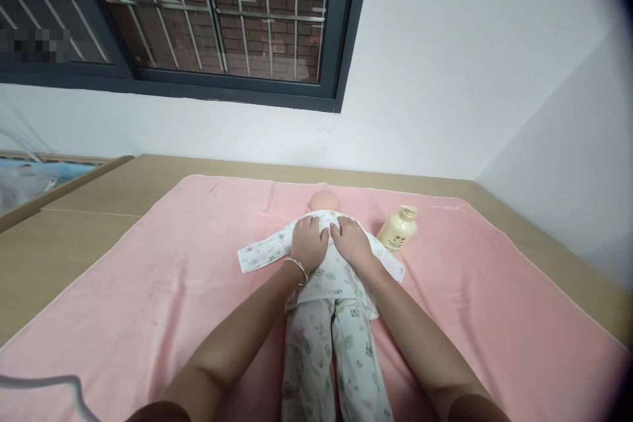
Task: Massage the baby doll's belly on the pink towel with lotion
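A baby doll (324, 200) in white printed pyjamas (329, 336) lies lengthwise on a pink towel (163, 277), head pointing away from me. My left hand (308, 241), with a bangle on its wrist, rests flat on the doll's upper body, left side. My right hand (352, 240) lies flat beside it on the right side. Both palms press on the shirt with the fingers together, the fingertips near the collar. Neither hand grips anything. The doll's left sleeve sticks out sideways past my left hand.
A cream pump bottle (398, 229) lies on the towel just right of the doll's shoulder. The towel covers a wooden surface (89, 211) that meets white walls at the back and right. A barred window (198, 20) is above. A white cord (49, 386) crosses the bottom left corner.
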Action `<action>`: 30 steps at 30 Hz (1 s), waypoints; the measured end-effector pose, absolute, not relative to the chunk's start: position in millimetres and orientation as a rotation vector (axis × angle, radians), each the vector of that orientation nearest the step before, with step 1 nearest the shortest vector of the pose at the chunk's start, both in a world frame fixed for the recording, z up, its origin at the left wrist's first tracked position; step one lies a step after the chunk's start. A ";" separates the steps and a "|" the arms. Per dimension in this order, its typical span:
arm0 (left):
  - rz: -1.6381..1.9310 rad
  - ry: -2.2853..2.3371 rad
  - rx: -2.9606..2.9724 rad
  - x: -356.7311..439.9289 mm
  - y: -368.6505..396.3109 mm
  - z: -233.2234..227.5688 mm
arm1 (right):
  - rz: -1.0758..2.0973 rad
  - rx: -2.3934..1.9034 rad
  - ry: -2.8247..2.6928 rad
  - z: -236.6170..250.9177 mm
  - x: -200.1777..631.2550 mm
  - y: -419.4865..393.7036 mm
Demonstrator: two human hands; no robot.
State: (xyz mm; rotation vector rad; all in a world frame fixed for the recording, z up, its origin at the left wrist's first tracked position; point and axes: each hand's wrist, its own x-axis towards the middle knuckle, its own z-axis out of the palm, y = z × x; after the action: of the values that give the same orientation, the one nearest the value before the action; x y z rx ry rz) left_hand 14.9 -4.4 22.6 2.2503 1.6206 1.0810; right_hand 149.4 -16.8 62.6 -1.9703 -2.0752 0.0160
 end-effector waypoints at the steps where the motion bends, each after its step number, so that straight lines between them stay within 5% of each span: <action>1: 1.066 1.616 2.237 14.1 -3.2 20.9 | -0.012 -1.962 -2.094 61.2 148.5 -17.2; 14: 1.068 1.625 2.191 12.6 -5.5 17.1 | -0.027 -2.091 -2.207 79.3 132.4 -44.0; 30: 0.871 1.867 2.291 10.1 -4.7 38.8 | 0.102 -1.853 -2.081 37.4 153.3 -0.7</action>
State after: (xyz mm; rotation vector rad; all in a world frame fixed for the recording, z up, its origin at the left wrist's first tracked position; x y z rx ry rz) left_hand 10.1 -4.7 38.8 2.2914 1.8674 0.8709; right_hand 153.3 -0.7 37.4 -1.8535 -2.0807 0.1015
